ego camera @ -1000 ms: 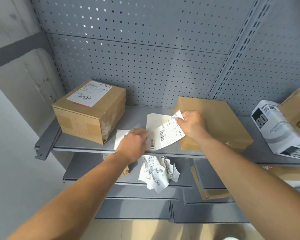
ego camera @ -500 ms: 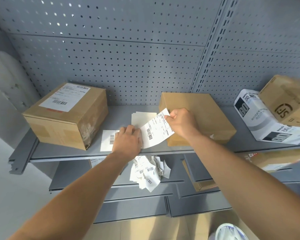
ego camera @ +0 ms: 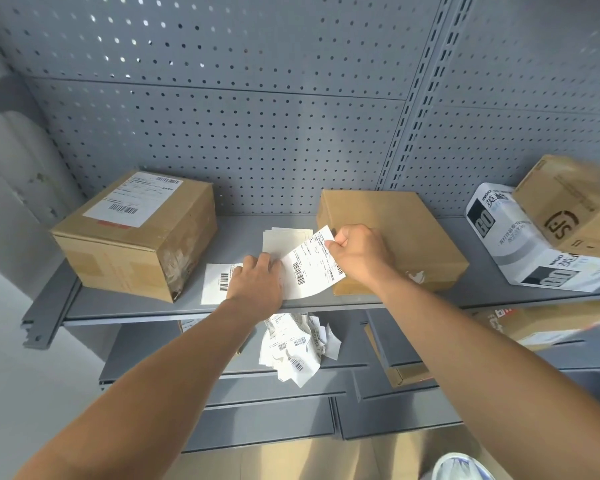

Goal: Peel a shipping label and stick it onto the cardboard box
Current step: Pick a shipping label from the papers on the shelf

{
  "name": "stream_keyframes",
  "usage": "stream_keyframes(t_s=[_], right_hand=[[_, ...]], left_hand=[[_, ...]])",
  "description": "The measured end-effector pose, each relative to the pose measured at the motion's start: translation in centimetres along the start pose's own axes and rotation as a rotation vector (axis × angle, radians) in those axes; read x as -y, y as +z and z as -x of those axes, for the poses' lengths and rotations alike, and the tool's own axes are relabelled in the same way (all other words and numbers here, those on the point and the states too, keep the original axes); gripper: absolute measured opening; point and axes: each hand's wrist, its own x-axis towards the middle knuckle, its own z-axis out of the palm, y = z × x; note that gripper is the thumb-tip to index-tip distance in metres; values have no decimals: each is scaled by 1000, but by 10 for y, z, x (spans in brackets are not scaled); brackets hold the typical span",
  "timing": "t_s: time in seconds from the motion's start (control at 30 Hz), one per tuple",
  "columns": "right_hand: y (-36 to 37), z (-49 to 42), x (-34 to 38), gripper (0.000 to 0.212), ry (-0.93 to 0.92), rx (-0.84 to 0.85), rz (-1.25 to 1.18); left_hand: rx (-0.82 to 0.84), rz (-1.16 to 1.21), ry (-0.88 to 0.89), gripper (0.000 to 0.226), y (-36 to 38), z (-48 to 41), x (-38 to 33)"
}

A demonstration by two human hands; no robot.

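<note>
My right hand [ego camera: 359, 252] pinches the top corner of a white shipping label [ego camera: 312, 268] and lifts it, curled, off its backing. My left hand [ego camera: 257, 280] lies palm down on the sheets on the grey shelf [ego camera: 125, 306], holding them flat at the label's lower left edge. A plain flat cardboard box [ego camera: 406, 230] lies right behind my right hand, its top bare. Another label sheet [ego camera: 215, 284] sits under my left hand's left side. Cream backing sheets [ego camera: 281, 239] lie behind the label.
A taller cardboard box [ego camera: 136, 233] with a label on top stands at the shelf's left. At the right are a white printed parcel [ego camera: 520, 240] and a brown box [ego camera: 575, 209]. Crumpled labels [ego camera: 295, 344] lie on the lower shelf. Pegboard backs the shelf.
The label has stayed pinched in my right hand while my left hand settled flatter on the sheets. The view has shifted slightly; both hands sit a little lower in frame.
</note>
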Motion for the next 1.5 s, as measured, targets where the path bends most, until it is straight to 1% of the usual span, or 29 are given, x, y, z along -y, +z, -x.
stream_keyframes(t_s=[0.23, 0.5, 0.73, 1.03, 1.27, 1.33, 1.4, 1.5], right_hand=[[2, 2, 0, 23, -1, 14, 3], [3, 7, -1, 22, -37, -11, -14], [-5, 15, -5, 22, -90, -28, 1], [-13, 27, 1, 22, -131, -59, -19], [-28, 33, 0, 20, -145, -96, -11], [-36, 33, -2, 24, -141, -106, 7], [-48, 32, -3, 31, -147, -102, 33], [-71, 30, -3, 26, -177, -87, 36]], left_hand=[[29, 7, -22, 39, -5, -1, -5], [22, 18, -36, 36, -5, -1, -6], [-12, 18, -30, 39, -2, -1, -6], [-3, 9, -25, 44, 1, -1, -4], [-45, -6, 3, 46, 5, 0, -1], [-46, 27, -4, 45, 3, 1, -1], [-45, 131, -23, 43, -1, 1, 4], [-67, 288, -59, 35, -11, 0, 11]])
